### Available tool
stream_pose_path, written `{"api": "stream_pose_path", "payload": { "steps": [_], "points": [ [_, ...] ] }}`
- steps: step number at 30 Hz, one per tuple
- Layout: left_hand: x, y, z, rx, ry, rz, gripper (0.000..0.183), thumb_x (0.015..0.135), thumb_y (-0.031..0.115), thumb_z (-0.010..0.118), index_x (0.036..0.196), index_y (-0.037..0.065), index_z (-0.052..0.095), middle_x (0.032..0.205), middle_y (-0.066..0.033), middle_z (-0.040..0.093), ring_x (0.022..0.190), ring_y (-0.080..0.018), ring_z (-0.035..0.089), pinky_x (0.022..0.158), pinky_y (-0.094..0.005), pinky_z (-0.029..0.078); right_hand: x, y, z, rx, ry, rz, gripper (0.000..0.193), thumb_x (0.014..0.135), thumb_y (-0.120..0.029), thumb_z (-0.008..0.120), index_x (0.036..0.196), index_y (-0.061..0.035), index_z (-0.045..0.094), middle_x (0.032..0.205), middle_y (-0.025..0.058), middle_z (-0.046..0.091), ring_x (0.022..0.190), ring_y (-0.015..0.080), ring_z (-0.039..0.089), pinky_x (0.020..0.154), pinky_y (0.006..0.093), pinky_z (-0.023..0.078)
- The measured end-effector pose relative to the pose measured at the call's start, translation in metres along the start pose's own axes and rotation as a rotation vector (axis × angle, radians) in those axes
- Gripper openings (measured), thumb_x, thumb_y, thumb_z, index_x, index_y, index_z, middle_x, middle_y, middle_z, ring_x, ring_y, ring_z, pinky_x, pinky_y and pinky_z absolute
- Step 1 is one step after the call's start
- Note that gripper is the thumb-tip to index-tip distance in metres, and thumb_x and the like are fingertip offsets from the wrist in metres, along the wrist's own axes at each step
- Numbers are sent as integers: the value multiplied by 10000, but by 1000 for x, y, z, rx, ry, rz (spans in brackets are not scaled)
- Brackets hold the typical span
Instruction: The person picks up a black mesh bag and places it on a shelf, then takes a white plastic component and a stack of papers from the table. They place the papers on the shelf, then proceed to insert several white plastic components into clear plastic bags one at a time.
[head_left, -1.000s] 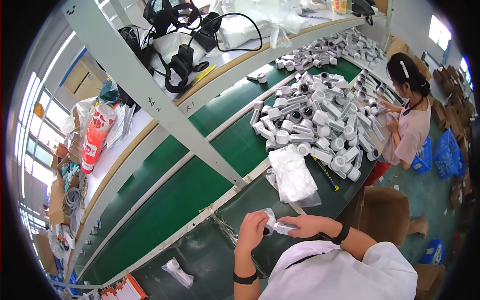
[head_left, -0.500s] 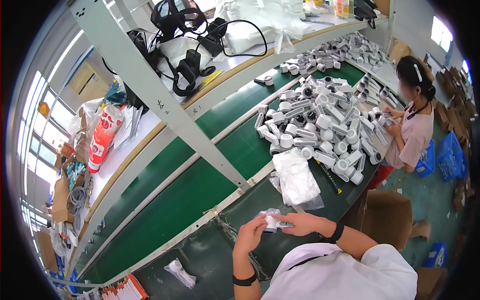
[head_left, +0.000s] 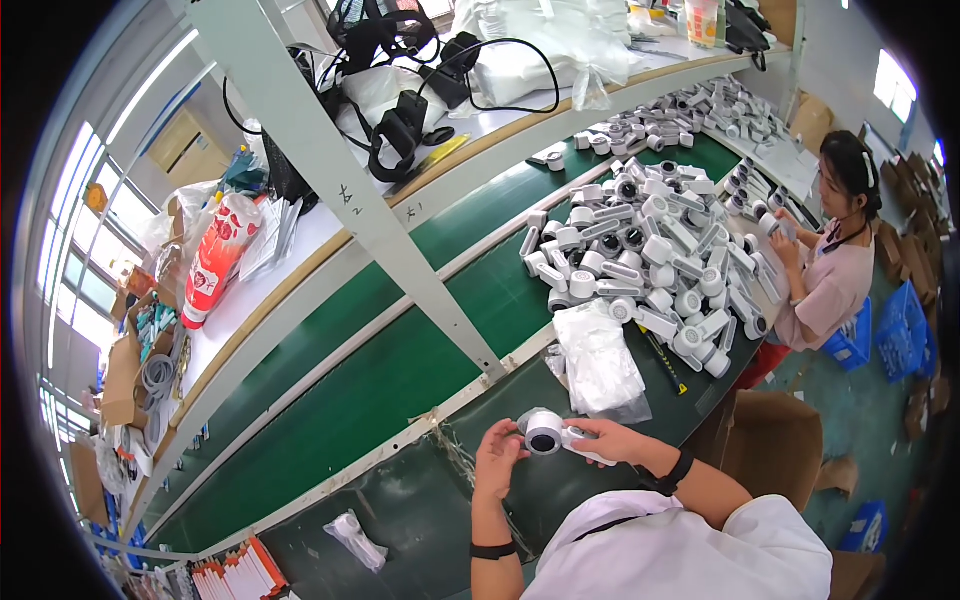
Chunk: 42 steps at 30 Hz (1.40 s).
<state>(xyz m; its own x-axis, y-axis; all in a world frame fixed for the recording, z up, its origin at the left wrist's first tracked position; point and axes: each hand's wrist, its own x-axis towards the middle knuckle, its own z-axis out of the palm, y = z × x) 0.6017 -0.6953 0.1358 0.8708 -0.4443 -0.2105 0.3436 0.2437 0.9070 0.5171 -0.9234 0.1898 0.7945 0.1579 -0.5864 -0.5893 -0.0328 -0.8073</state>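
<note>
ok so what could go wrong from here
The white gadget could slip: the right hand has its handle, with the left hand at its round head. Also, the loose pile of gadgets sits close to the table edge, so one might roll off. The bags, loosely stacked, could slide.

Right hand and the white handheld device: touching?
Touching. The head view shows the right hand gripping the white handheld device by its handle, fingers against it without a visible gap.
</note>
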Motion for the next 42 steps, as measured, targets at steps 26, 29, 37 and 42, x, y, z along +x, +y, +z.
{"api": "stream_pose_path", "payload": {
  "steps": [26,29,37,42],
  "points": [
    [3,-14,48,-395,186,-57,178,939,143,563,1032,-4,597,914,-74,642,771,-157,635,701,-322,565,-11,-10,-13,64,-7,14,538,909,-218,577,1413,-167,395,878,28,557,666,95,543,504,247,462],
    [10,-26,31,-210,179,-110,172,930,156,582,994,-1,613,883,-67,647,754,-154,636,719,-339,566,-11,-12,-15,19,16,40,540,907,-214,577,1413,-165,394,864,30,555,663,94,540,497,243,456],
    [10,-35,34,-158,218,1,147,917,131,597,984,1,614,867,-58,632,738,-148,617,649,-316,562,-8,-8,-13,20,35,15,541,905,-214,577,1410,-147,397,854,24,554,646,93,533,481,240,447],
    [7,-23,38,-66,186,-28,169,913,157,611,977,2,627,788,-41,627,693,-124,601,623,-271,527,-4,-2,-13,5,42,5,546,899,-218,581,1406,-134,398,846,18,559,628,91,529,470,238,441]
  ]
}}
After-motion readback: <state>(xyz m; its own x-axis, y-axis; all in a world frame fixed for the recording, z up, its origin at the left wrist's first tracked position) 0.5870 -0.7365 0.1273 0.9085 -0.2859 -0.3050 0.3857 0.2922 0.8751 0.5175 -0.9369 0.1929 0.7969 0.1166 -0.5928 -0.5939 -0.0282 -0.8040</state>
